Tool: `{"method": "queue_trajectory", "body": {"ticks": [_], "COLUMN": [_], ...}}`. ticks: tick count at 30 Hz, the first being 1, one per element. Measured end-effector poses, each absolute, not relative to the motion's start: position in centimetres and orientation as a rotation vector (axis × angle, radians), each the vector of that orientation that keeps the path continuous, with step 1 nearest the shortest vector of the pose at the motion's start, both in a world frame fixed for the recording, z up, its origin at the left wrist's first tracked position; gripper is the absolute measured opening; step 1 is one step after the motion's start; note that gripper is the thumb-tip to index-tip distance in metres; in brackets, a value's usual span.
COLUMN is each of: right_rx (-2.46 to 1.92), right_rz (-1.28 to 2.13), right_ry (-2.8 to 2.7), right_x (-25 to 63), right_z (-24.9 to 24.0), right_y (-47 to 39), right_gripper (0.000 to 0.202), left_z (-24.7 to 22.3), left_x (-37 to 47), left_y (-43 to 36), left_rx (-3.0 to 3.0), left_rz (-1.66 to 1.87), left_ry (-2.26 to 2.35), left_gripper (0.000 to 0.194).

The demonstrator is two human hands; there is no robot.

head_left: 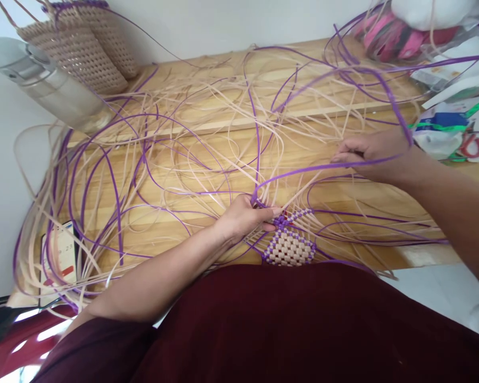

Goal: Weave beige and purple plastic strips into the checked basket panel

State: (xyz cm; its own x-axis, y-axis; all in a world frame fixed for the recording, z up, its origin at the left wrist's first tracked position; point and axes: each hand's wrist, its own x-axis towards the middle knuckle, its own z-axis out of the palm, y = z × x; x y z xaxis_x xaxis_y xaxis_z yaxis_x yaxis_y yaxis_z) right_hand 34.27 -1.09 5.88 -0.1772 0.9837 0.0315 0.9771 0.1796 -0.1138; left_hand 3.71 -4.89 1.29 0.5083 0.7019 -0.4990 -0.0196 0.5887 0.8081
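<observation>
My left hand point(245, 217) pinches the upper left edge of a small woven piece point(289, 249), between thumb and fingers. The piece has a beige checked middle with purple borders, and lies near my shirt; long loose strands fan out from it. My right hand point(363, 154) is raised to the right with its fingers closed, seemingly on a thin beige strand point(303, 189) running up from the weave. A purple strand point(303, 171) rises beside my left hand, crosses my right hand and loops back over the table.
Tangled beige and purple strands cover the wooden table point(171, 183). A clear bottle point(64, 96) and woven baskets point(80, 50) stand back left. A phone point(59, 255) lies under strands at left. Plastic packets point(443, 127) and a pink bundle point(395, 40) sit at right.
</observation>
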Motion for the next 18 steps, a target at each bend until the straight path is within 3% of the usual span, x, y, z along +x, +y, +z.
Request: {"method": "queue_trajectory", "body": {"ticks": [6,12,18], "right_rx": [-1.629,-1.612,-1.595], "right_rz": [0.415,0.514,0.332], "right_ry": [-2.413,-2.349,-2.306], "right_x": [32.3,31.2,31.0], "right_z": [5.1,4.9,5.0], "right_y": [-1.8,-2.2,-1.7], "right_gripper": [0.029,0.026,0.035], "left_z": [1.2,1.2,1.1], "left_x": [3.4,3.5,3.9], "left_y": [-4.9,-5.0,-5.1], "left_rx": [0.791,0.885,1.049], "left_rz": [0.487,0.474,0.46], "left_ry": [0.924,0.937,1.012], "left_gripper": [0.033,0.037,0.029]}}
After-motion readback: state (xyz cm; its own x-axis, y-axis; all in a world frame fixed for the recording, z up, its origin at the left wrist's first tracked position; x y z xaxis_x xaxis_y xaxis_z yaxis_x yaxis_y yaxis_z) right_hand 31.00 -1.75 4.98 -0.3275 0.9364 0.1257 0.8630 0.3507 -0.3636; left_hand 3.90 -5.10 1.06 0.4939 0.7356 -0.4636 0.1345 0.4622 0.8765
